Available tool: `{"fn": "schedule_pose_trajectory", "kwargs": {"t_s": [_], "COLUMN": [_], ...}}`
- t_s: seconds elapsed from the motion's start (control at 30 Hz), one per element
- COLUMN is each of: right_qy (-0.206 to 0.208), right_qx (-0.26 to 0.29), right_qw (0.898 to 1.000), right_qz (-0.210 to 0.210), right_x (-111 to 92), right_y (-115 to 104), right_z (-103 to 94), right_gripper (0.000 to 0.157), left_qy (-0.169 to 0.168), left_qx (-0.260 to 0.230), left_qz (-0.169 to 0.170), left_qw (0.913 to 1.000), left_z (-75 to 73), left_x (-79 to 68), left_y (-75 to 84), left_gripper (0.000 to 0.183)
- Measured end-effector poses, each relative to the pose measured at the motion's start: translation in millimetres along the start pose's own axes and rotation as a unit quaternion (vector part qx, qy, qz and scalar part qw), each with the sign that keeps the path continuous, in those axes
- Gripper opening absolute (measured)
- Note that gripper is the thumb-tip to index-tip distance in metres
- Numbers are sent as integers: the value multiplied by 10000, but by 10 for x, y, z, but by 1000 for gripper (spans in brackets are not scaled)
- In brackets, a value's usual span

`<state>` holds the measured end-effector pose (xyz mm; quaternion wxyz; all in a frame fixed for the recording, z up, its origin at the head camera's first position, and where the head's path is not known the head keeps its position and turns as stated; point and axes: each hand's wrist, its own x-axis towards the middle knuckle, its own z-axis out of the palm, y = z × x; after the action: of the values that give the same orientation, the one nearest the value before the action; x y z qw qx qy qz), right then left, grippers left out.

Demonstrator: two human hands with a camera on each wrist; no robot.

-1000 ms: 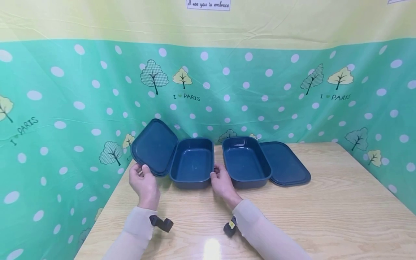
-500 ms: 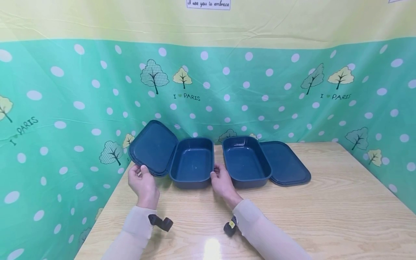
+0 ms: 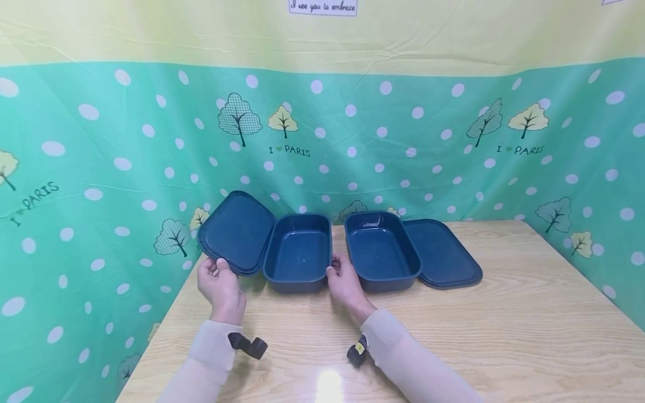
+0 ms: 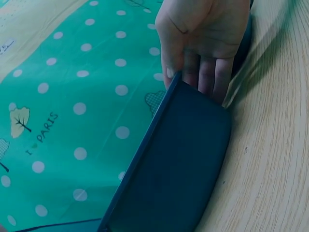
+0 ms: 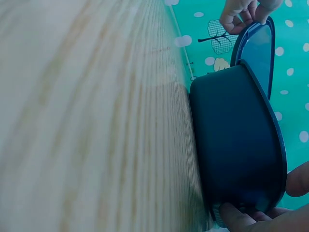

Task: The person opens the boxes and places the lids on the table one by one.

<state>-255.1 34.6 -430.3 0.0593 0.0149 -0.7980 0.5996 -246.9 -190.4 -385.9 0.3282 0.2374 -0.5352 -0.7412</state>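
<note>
My left hand [image 3: 220, 288] grips the front left corner of a dark blue lid [image 3: 235, 229], its thumb on the rim. This lid is tilted, with its right edge along the left rim of a dark blue food container [image 3: 298, 286]. At that container's front right corner, my right hand [image 3: 345, 286] pinches the wall. The left wrist view has my right hand [image 4: 205, 43] at the far end of the container wall [image 4: 178, 150]. In the right wrist view, my left hand [image 5: 250, 10] holds the lid [image 5: 260, 48] beyond the container [image 5: 236, 140].
A second dark blue container [image 3: 390, 284] stands just right of my right hand. Its neighbour, a flat dark blue lid [image 3: 448, 254], lies on the wooden table [image 3: 529, 324]. Behind the table hangs a green and yellow printed curtain [image 3: 353, 134].
My left hand has drifted slightly left, and the lid it holds has tipped lower and leftward. My right hand, both containers and the other lid stay in place.
</note>
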Motion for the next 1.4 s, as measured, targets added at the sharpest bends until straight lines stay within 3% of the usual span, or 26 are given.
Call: {"fn": "schedule_pose_trajectory", "kwargs": {"t_s": [1.4], "right_qy": [-21], "right_qx": [40], "right_qw": [10000], "right_qz": [31], "right_x": [-3], "right_y": [-5], "right_z": [6], "right_gripper": [40], "left_qy": [4], "left_qx": [-509], "left_qz": [-739], "left_qw": [9960], "left_z": [-39], "left_x": [38], "left_y": [37], "left_gripper": [11]}}
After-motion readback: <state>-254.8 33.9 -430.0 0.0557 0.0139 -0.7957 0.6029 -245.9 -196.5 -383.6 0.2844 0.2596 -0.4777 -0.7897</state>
